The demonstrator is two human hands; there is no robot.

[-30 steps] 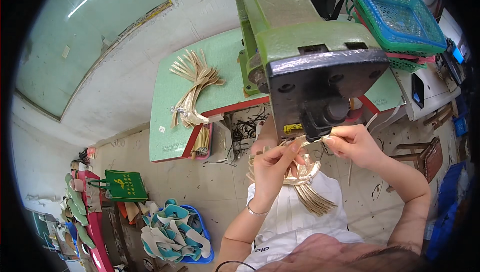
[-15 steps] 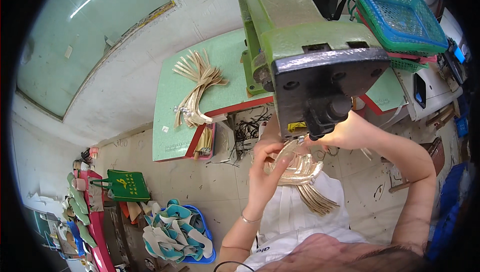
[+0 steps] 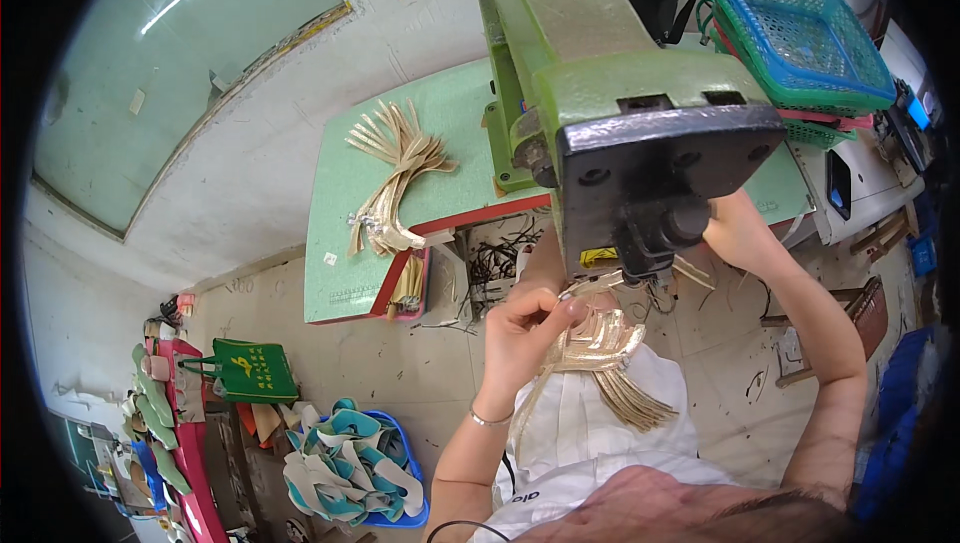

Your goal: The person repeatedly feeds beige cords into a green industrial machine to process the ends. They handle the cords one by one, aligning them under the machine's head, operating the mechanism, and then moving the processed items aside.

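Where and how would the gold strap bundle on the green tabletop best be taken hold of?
Likely across the narrower middle of the gold strap bundle, the left hand coming from the person's side over the red table edge. There the straps lie gathered, while the far ends fan apart and might slip.

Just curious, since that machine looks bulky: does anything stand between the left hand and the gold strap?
Nothing visible does: the left hand pinches the gold strap directly. The machine's black head hides part of the right hand from view.
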